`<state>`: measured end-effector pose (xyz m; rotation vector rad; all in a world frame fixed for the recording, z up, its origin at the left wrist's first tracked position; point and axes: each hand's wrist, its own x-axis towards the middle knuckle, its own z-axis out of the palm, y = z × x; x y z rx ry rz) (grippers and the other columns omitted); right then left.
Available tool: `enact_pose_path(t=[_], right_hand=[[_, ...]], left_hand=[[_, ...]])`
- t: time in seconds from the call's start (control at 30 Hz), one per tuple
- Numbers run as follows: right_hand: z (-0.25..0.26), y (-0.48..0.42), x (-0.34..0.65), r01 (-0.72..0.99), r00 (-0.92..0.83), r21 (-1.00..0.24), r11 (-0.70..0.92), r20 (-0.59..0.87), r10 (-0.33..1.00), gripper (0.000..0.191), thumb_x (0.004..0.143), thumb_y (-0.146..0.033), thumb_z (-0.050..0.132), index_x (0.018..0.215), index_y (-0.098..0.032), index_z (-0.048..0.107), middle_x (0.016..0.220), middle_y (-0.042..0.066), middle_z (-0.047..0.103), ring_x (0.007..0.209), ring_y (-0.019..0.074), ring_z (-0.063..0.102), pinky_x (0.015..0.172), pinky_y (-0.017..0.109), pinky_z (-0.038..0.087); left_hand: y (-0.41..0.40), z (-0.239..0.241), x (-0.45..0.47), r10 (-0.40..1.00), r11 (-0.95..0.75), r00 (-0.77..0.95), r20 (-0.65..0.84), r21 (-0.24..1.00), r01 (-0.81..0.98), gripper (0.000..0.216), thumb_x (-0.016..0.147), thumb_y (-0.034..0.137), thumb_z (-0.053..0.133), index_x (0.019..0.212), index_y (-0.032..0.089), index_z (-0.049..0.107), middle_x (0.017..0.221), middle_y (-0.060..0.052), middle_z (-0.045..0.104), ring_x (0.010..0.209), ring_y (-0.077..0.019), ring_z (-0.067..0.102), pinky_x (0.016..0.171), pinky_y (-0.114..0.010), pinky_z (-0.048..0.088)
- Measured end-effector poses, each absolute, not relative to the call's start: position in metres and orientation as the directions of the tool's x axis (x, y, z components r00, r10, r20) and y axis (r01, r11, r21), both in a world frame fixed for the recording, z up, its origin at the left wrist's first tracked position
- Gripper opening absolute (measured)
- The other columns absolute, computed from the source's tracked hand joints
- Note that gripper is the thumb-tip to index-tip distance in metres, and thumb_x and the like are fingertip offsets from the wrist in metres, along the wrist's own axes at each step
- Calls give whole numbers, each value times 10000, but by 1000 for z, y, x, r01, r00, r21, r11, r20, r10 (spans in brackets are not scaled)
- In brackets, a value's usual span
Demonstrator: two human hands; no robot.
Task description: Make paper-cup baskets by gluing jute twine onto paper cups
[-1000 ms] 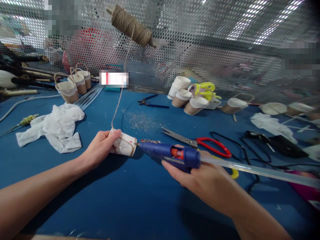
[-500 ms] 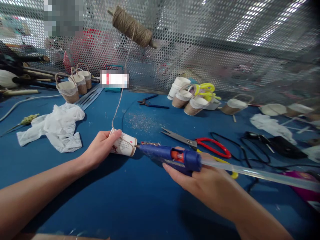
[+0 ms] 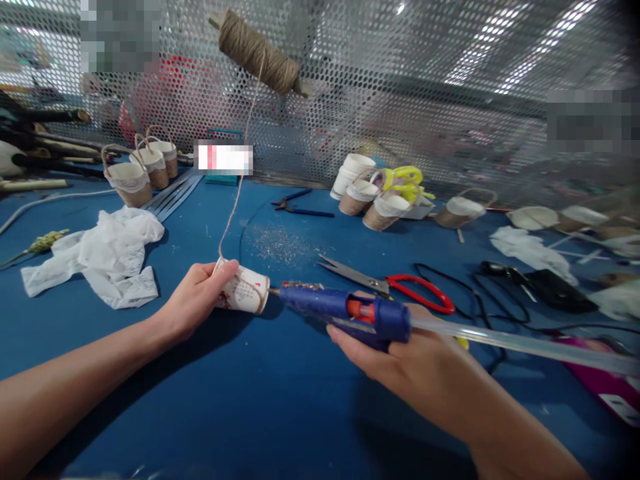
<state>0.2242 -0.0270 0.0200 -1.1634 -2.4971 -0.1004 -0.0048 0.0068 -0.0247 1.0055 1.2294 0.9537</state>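
Note:
A white printed paper cup [image 3: 245, 293] lies on its side, and my left hand [image 3: 203, 290] is closed around its left end. Twine [image 3: 231, 213] runs from a spool [image 3: 257, 53] on the mesh down to the cup, where a strand crosses the side and rings the right end. My right hand [image 3: 395, 353] grips a blue glue gun [image 3: 345, 310], fingers wrapped round its handle. The gun's nozzle points left, close to the cup's ringed end. A long clear glue stick [image 3: 500, 337] sticks out of the gun's back.
Red-handled scissors [image 3: 380, 283] lie behind the gun, pliers [image 3: 303, 203] farther back. White lace [image 3: 107, 253] is heaped on the left. Several twine-wrapped cups [image 3: 133, 187] stand at the back left; others [image 3: 385, 210] stand right of centre. A black cord [image 3: 480, 310] snakes across the right.
The glue gun's nozzle has drawn slightly back to the right from the cup's end. My left hand still holds the cup. The whole view has shifted a little.

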Motion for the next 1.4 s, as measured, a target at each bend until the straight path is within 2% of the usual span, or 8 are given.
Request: enact_pose_path(t=[0.23,0.5,0.57,0.73,0.83,1.1,1.27,1.4], right_hand=[[14,-29,222,745,-611,23,667,426,667,339,872,-205,371,656,-215,632,582,-1,612,525,107,543,531,202,433],[8,-24,229,638,-757,323,699,432,491,358,857,-128,335,763,-206,672,485,31,539,666,206,593,610,294,444],[6,-25,229,641,-753,319,698,440,490,372,862,-127,323,762,-205,672,483,34,540,684,211,599,616,299,451],[2,-30,228,708,-672,167,686,455,583,354,876,-195,359,698,-228,664,593,29,620,681,165,608,606,250,470],[3,-31,228,745,-631,136,653,460,624,337,870,-225,384,686,-231,666,634,37,640,681,167,608,590,250,471],[3,-24,232,658,-735,271,702,433,522,457,878,-137,247,744,-218,677,339,-22,381,458,143,502,537,249,422],[3,-28,230,722,-669,223,655,466,579,389,876,-192,328,685,-220,665,442,13,507,581,161,559,550,248,413],[6,-26,233,643,-758,334,689,412,506,352,828,-106,353,771,-230,678,397,-1,461,507,159,514,512,257,361]], left_hand=[[6,-21,-3,954,295,71,-292,955,-23,316,754,385,508,627,144,667,583,-31,668,541,-138,552,579,-246,401],[7,-22,-3,956,285,92,-280,958,-43,325,758,394,509,662,125,664,596,-34,673,551,-140,564,597,-252,412],[7,-22,-3,953,292,94,-287,955,-49,324,762,387,506,672,118,663,599,-35,674,556,-140,570,602,-251,418],[7,-22,-2,950,306,85,-302,951,-50,331,768,386,499,689,107,660,618,-48,681,563,-142,579,608,-249,429],[6,-21,-2,952,297,84,-293,954,-32,337,768,385,497,685,101,659,616,-54,679,551,-140,572,588,-241,422],[7,-21,-3,954,287,101,-281,957,-45,334,755,392,506,678,102,651,598,-45,669,553,-140,568,587,-241,418],[7,-22,-3,958,271,97,-268,962,-19,353,753,408,507,663,97,647,597,-53,664,552,-145,564,582,-246,413],[6,-25,-4,964,246,105,-245,969,8,375,751,439,500,679,102,647,603,-51,658,548,-156,564,594,-267,424]])
